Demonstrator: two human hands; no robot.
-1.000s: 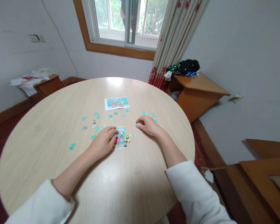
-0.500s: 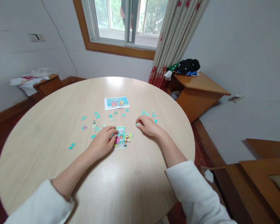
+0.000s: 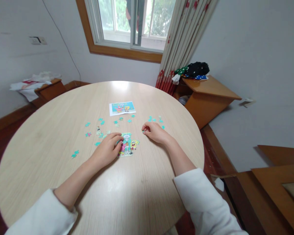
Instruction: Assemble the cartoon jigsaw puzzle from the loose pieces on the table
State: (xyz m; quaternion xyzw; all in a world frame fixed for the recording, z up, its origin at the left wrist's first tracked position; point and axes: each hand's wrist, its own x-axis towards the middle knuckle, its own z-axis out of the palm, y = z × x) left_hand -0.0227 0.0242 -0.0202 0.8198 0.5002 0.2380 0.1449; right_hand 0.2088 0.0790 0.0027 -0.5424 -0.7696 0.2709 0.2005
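Observation:
A partly assembled cartoon jigsaw puzzle (image 3: 127,143) lies flat on the table, with a yellow character on its right side. My left hand (image 3: 109,147) rests over the puzzle's left edge, fingers slightly bent and thumb apart from them; it covers part of the picture. To the right of the puzzle, my right hand (image 3: 154,131) has thumb and fingertips pinched together on a small puzzle piece (image 3: 143,132), mostly hidden by the fingers. Loose teal puzzle pieces (image 3: 75,153) lie left of my left hand, and more teal pieces (image 3: 154,120) sit just beyond my right hand.
The round wooden table (image 3: 142,195) fills the middle of the view. A printed reference picture (image 3: 122,108) lies behind the loose pieces. Beyond the table stand a wooden cabinet (image 3: 205,104) with cloths (image 3: 198,69) on top, a curtain (image 3: 183,39) and a window.
My right fingers have shifted slightly around the small piece, so less of it shows. My left hand and the assembled puzzle stay in place.

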